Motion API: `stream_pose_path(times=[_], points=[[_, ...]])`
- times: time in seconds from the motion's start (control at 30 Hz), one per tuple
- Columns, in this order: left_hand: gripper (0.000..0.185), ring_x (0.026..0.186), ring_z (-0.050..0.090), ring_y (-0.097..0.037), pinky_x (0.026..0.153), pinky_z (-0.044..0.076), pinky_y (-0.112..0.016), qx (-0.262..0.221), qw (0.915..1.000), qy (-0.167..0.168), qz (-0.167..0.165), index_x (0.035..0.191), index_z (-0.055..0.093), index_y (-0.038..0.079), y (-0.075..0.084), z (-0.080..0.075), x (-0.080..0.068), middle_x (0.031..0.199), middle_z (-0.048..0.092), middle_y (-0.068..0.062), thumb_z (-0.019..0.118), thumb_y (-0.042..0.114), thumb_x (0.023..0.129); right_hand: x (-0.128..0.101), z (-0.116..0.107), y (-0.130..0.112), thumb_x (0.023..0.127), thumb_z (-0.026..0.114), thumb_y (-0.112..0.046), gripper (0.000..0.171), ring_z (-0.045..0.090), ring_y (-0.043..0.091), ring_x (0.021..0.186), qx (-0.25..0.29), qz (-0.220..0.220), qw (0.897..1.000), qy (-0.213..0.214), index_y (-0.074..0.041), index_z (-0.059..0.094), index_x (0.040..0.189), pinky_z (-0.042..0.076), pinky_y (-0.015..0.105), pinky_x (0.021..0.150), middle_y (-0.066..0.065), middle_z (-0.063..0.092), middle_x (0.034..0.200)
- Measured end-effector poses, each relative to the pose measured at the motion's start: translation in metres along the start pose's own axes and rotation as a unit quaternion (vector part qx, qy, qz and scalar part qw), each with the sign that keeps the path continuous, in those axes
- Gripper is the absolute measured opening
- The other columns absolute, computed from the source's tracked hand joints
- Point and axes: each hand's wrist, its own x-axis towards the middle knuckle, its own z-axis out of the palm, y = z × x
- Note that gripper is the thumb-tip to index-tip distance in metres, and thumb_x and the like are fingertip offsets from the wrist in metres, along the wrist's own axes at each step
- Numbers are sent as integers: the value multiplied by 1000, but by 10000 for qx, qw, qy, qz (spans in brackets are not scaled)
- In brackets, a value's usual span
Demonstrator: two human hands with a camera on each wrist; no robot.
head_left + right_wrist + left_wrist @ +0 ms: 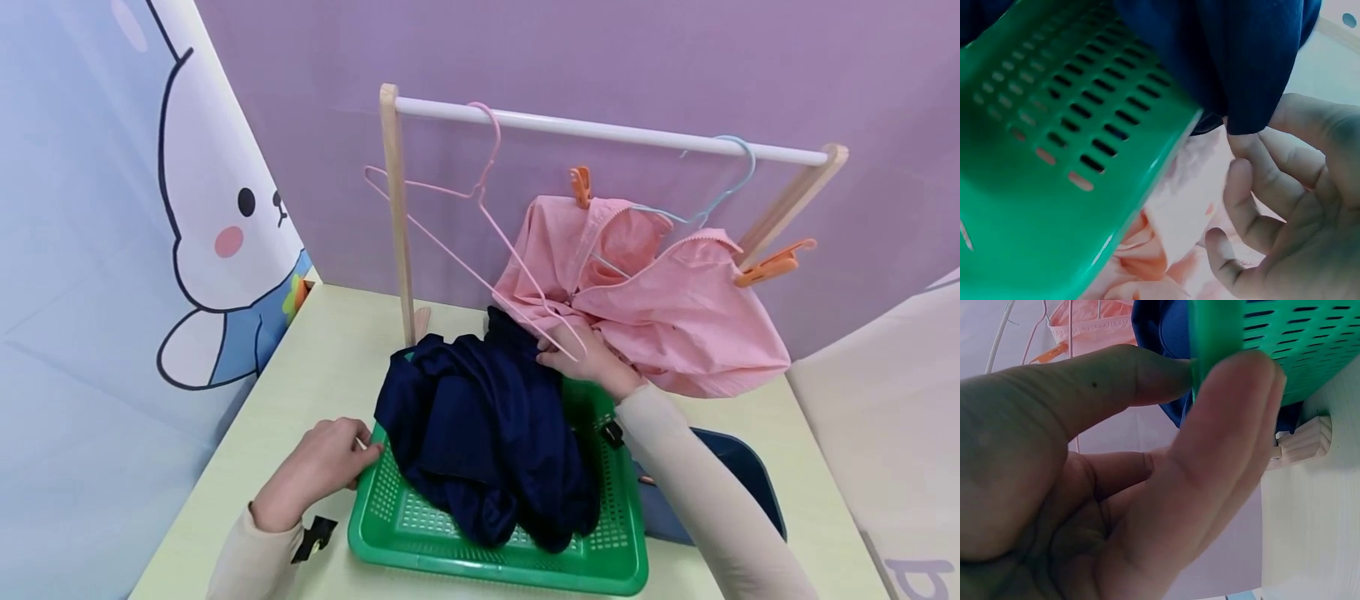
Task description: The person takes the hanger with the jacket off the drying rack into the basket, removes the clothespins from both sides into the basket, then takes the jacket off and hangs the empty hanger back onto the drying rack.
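A green plastic basket [498,571] stands on the table with a crumpled navy garment [480,433] heaped in it and spilling over its far edge. My left hand [322,462] holds the basket's left rim; in the left wrist view its thumb [1141,378] lies on one side of the green wall and its fingers on the other. At the far right corner of the basket, my right hand [581,354] pinches an edge of the navy cloth [1254,75] between thumb and index finger, the other fingers loosely curled. A pink hanger [517,250] dangles just in front of that hand.
Behind the basket, a rack with a white rail [585,125] and wooden posts carries a pink jacket [675,317] on a light blue hanger [723,196]. Orange clothespins [772,265] grip the jacket. A dark blue bin [738,467] sits right of the basket, partly behind my right forearm.
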Motion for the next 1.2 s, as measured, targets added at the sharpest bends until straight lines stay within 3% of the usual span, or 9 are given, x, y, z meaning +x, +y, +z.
stream_pose_path(times=[0.17,0.3,0.43,0.53,0.7,0.87,0.97,1.1,1.2], points=[[15,51,62,-13,55,52,-30,7,10000,7,-14,94,69,0,1,-1,0,73,66,0,68,15,94,-19,-10,-7,89,72,-10,11,64,24,81,1067,-267,9928,465,-1,71,95,51,43,75,4,70,86],[15,51,63,-13,56,52,-31,25,10000,20,20,95,69,0,1,0,0,73,67,0,68,15,93,-43,-16,-9,90,75,-11,8,55,15,70,1713,-104,9828,678,-7,70,93,46,31,66,-3,61,77],[15,51,63,-13,56,53,-30,19,10000,-15,15,95,69,0,1,-1,1,75,67,-1,68,15,93,-72,-23,-13,91,74,-11,5,53,15,73,1884,-206,9787,786,-12,70,91,45,31,67,-5,57,78],[16,52,63,-13,55,53,-29,11,10000,-60,-14,95,69,-1,1,-2,1,77,67,-2,68,15,93,-94,-26,-18,93,73,-9,8,57,15,86,2079,-324,9747,749,-15,72,99,49,34,77,-6,65,93],[15,53,64,-14,55,52,-29,19,10000,-89,-27,94,69,0,1,-2,2,76,66,-2,68,15,94,-122,-23,-27,90,74,-3,20,58,14,89,1969,-665,9729,1014,-17,74,105,46,30,79,-8,68,97],[14,51,63,-14,55,52,-29,48,10000,-32,21,90,68,2,0,-1,1,71,63,-1,68,15,94,-139,-17,-37,82,77,7,33,59,13,90,1905,-1273,9646,1309,-18,73,104,41,29,84,-9,68,97],[14,50,62,-13,55,52,-30,81,10000,-12,15,89,68,2,1,-1,0,68,62,-1,67,15,94,-147,-15,-44,80,78,9,37,57,13,87,1841,-1553,9616,1316,-19,73,105,42,25,78,-10,66,97],[14,51,63,-14,55,52,-29,87,10000,-26,-26,88,68,2,1,-1,0,68,61,-1,67,15,94,-155,-16,-57,82,78,3,33,54,11,89,1531,-1799,9608,1453,-19,73,105,41,25,78,-12,65,95],[14,52,62,-14,54,52,-29,87,9999,-30,-49,88,67,3,1,-1,1,69,61,-1,67,15,94,-157,-20,-68,91,75,-11,16,54,11,93,1405,-2096,9526,1700,-18,73,105,39,28,86,-12,67,93]])
